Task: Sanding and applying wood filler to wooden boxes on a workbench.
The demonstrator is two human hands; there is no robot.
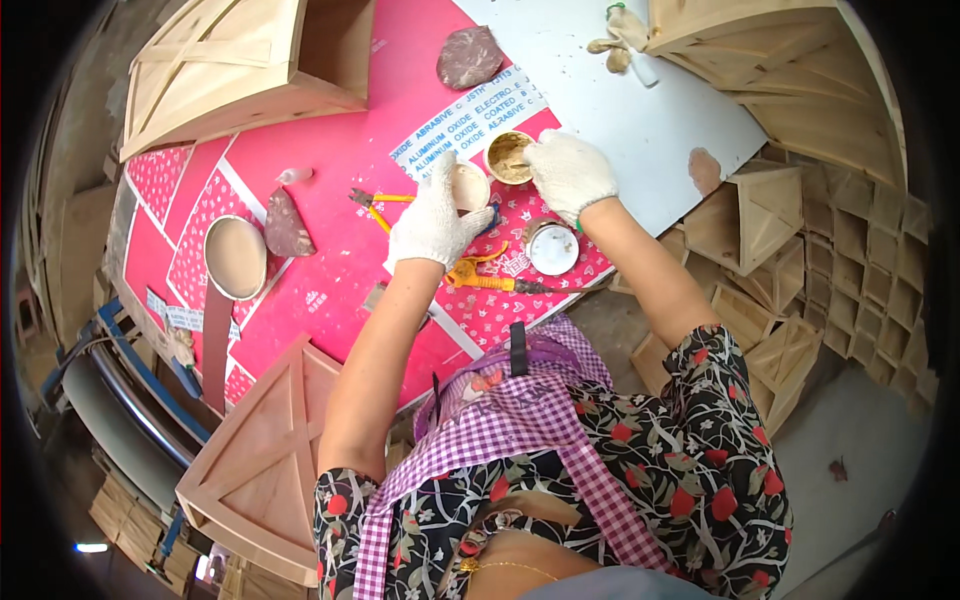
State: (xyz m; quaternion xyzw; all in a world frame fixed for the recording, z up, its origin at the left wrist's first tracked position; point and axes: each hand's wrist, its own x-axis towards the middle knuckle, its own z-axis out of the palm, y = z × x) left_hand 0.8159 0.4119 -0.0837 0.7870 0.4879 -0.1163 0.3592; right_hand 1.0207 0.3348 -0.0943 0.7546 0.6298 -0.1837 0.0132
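My left hand [437,218], in a white knit glove, is closed around a small round tub [470,187] with a pale cream inside. Right beside it stands an open tub of tan paste [506,150]. My right hand [574,172], gloved as well, has its fingers drawn together at that tub's right rim; what they hold is hidden. Below the hands sits a jar with a white top [552,249]. A yellow-handled tool with a dark, narrow end [485,279] lies nearer me. Yellow-handled pliers [374,208] rest left of my left hand.
A larger round container [236,257] and a brown triangular piece [288,222] are on the left of the pink-covered table [340,160]. Wooden crates with crossed slats [215,75] stand far left, far right [790,50] and near left [265,455]. Another brown piece [470,57] lies at the back.
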